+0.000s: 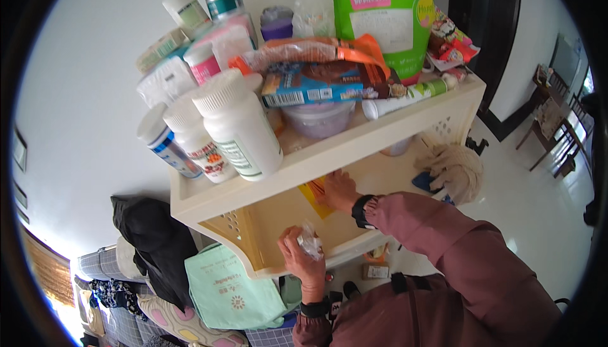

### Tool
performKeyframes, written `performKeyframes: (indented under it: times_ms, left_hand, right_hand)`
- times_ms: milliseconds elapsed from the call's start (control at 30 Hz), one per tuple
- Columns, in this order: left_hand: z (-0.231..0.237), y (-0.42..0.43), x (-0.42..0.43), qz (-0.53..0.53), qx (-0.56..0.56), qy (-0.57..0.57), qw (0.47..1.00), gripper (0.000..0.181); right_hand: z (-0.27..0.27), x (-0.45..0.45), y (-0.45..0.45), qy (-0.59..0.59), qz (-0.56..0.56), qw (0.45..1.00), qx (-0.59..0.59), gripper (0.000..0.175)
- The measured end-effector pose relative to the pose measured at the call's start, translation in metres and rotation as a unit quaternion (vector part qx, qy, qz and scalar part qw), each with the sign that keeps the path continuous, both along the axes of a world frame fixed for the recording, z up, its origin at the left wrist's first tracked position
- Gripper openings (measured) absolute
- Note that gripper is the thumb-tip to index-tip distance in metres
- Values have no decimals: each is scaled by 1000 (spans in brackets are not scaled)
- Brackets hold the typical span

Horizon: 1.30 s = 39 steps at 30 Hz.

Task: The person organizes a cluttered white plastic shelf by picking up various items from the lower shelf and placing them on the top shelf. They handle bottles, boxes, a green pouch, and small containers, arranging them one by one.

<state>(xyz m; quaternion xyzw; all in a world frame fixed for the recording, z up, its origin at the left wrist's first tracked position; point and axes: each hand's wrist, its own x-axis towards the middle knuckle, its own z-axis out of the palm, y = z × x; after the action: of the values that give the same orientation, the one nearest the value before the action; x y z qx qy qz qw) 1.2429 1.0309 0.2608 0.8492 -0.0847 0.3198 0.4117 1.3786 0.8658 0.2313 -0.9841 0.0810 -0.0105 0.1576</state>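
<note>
My left hand is closed around a crumpled piece of clear plastic wrap, just in front of the lower shelf's edge. Deeper in, my right hand reaches under the top tier of a cream plastic shelf rack. Its fingers are on a flat yellow and orange packet lying on the lower shelf. The fingers cover part of that packet, and the top tier's front edge hides its far end.
White plastic bottles, a blue box, a capped tube and a green pouch crowd the top tier. A beige knitted cloth sits at the lower shelf's right end. A mint bag stands left of the rack.
</note>
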Motion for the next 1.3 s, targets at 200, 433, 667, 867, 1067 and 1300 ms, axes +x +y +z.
performKeyframes:
  times_ms: [200,433,667,867,1067,1300]
  left_hand:
    - [2,0,1,2,1,2,1000,44]
    - [1,4,2,-13,9,12,1000,51]
    - [1,3,2,1,1,22,1000,46]
    - [2,-1,9,23,-36,17,999,25]
    - [19,11,19,-101,-280,157,942,28]
    - [49,-5,20,-214,-453,268,823,32]
  right_hand:
    - [2,11,9,35,-53,997,37,84]
    - [3,17,-3,32,-2,980,195,72]
    - [-7,28,-16,92,47,843,528,62]
    - [7,12,-31,54,140,832,535,30]
    - [78,-40,-55,131,158,810,550,32]
    - [129,-88,-84,186,215,815,506,36]
